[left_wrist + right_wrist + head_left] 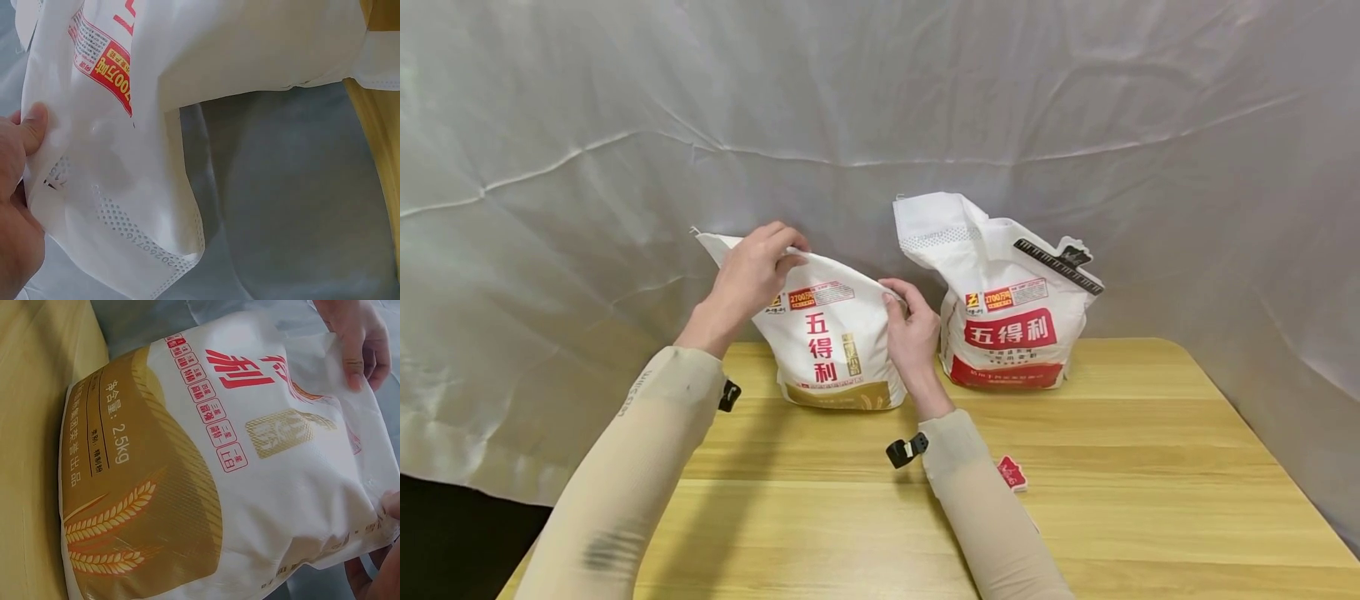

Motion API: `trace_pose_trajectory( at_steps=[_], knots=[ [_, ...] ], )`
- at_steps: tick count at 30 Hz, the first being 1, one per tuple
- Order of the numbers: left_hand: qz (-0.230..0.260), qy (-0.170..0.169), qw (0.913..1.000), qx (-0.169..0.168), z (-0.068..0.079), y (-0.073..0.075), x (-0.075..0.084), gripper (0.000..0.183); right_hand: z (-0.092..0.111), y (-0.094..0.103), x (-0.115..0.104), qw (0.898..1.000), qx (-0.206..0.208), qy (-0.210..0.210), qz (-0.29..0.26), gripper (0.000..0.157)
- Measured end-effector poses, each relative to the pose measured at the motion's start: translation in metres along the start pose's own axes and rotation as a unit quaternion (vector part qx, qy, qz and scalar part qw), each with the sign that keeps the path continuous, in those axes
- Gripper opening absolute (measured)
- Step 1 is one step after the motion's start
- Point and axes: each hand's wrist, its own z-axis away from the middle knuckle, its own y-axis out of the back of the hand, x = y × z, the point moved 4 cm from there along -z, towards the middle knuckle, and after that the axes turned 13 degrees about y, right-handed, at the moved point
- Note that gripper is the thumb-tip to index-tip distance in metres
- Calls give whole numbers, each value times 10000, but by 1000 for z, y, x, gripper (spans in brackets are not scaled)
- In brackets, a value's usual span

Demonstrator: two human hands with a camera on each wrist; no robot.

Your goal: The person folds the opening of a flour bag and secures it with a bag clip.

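Observation:
A white flour bag with a gold base band (823,333) stands on the table, its top folded over into a slanting edge. My left hand (760,267) pinches that folded edge on the upper left, thumb in front and fingers behind. At the bag's upper right corner, my right hand (913,329) holds the edge between thumb and fingers. In the left wrist view, the bag's loose top flap (144,244) carries a dotted date print. The right wrist view shows the bag's front (144,487) with wheat ears and "2.5kg".
A second flour bag, white with a red label (1011,333), stands to the right, a black clip (1060,265) across its folded top. On the wooden table (1135,467), a small red and white object (1012,473) lies partly behind my right forearm. Grey cloth (865,100) hangs behind.

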Motion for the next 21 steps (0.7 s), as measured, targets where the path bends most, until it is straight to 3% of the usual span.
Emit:
trace_pose_trajectory(
  at_steps=[14,21],
  knots=[
    [225,-246,9988,358,3,-1,0,10,0,-1,-5,9997,-221,-27,130,27],
    [274,-314,9980,475,5,0,-1,10,1,-1,-14,9988,-306,204,328,31]
  ],
)
